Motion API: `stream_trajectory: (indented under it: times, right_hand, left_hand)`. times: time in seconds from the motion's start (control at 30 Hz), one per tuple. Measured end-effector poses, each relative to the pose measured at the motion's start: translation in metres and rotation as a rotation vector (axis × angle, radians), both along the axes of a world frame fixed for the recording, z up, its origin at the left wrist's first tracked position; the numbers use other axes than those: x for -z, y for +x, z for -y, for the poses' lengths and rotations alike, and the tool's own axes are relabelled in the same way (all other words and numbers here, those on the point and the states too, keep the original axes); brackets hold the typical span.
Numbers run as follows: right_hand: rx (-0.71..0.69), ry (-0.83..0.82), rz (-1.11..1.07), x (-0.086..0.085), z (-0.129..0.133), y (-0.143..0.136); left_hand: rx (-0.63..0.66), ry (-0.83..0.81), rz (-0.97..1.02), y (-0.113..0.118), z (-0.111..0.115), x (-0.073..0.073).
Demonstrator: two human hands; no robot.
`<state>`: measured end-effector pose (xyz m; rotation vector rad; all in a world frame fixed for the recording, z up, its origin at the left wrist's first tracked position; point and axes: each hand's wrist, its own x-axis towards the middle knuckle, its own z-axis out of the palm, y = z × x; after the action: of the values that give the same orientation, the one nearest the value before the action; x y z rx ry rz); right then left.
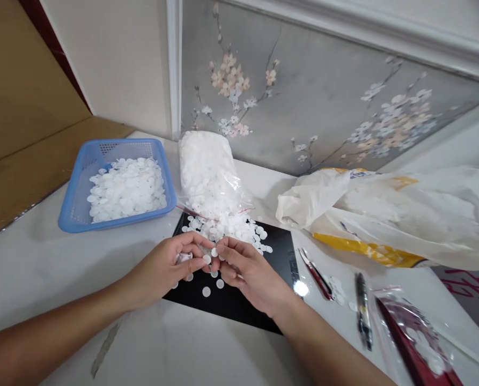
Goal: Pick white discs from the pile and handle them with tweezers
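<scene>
Over the black sheet (278, 256): two white discs are being held close together between the hands.
Left hand (164, 271): fingers are being curled narrow; a lower disc (207, 259) is being pinched at the thumb tip, and white stuff (183, 258) is being cupped in the palm, partly hidden.
Right hand (255, 271): thumb and fingers are being closed to a fine pinch on an upper disc (214, 252); whether left fingers also touch it cannot be told.
Clear bag (207, 163): a disc heap (235, 225) is being carried by the sheet at its mouth; strays are being scattered nearer the hands.
Blue basket (116, 221): more discs are being held on the tabletop (207, 348), left side.
Handling: discs are being judged very light, thin, slightly bendable, smooth enough to slip, hardly fragile.
Grip: opposite rims are being favoured, faces being likelier to slide.
</scene>
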<state>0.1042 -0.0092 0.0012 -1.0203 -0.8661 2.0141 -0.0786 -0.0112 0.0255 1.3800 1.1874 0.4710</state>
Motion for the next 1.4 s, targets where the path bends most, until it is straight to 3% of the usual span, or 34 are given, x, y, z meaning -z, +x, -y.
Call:
stream_trajectory:
  times: [0.1, 0.2, 0.3, 0.37, 0.43, 0.53, 0.6, 0.67, 0.77, 0.9, 0.93, 1.07, 1.2, 1.3, 1.4]
  right_hand:
    - [-0.033, 0.034, 0.02, -0.007, -0.008, 0.002]
    - [-0.076, 0.116, 0.059, -0.026, -0.032, -0.01]
    - [-0.137, 0.203, 0.088, -0.055, -0.068, -0.051]
    - [-0.201, 0.441, 0.249, -0.072, -0.093, -0.093]
    - [-0.244, 0.746, 0.536, -0.083, -0.114, -0.135]
    - [-0.309, 0.85, 0.703, -0.088, -0.131, -0.176]
    - [-0.333, 0.912, 0.771, -0.088, -0.131, -0.18]
    - [-0.317, 0.999, 0.825, -0.088, -0.123, -0.165]
    - [-0.214, 1.13, 0.916, -0.084, -0.1, -0.115]
    - [-0.016, 1.074, 1.065, -0.068, -0.057, -0.022]
    - [0.042, 1.01, 1.088, -0.062, -0.045, 0.003]
    - [0.29, 0.682, 1.32, -0.036, 0.001, 0.099]
    - [0.397, 0.564, 1.622, -0.007, 0.039, 0.173]
    - [0.424, 0.513, 1.731, 0.012, 0.054, 0.2]
    - [0.43, 0.51, 1.707, 0.021, 0.057, 0.207]
  left_hand:
    - [-0.038, 0.056, 0.007, -0.011, -0.009, -0.007]
    - [-0.282, 0.285, -0.122, -0.038, -0.029, -0.022]
    - [-0.483, 0.403, -0.266, -0.073, -0.052, -0.036]
    - [-0.563, 0.427, -0.365, -0.092, -0.062, -0.039]
    - [-0.569, 0.429, -0.443, -0.106, -0.067, -0.037]
    - [-0.528, 0.44, -0.548, -0.116, -0.067, -0.035]
    - [-0.509, 0.465, -0.619, -0.118, -0.065, -0.038]
    - [-0.449, 0.554, -0.727, -0.113, -0.059, -0.043]
    - [-0.25, 0.771, -0.827, -0.089, -0.041, -0.041]
    - [0.177, 0.746, -0.635, -0.04, -0.01, -0.011]
    - [0.22, 0.726, -0.636, -0.029, -0.004, -0.003]
    - [0.243, 0.685, -0.665, -0.009, 0.002, 0.016]
    - [0.203, 0.599, -0.627, -0.009, -0.004, 0.014]
    - [0.182, 0.542, -0.59, -0.008, -0.008, 0.011]
    - [0.191, 0.497, -0.58, -0.007, -0.012, 0.011]
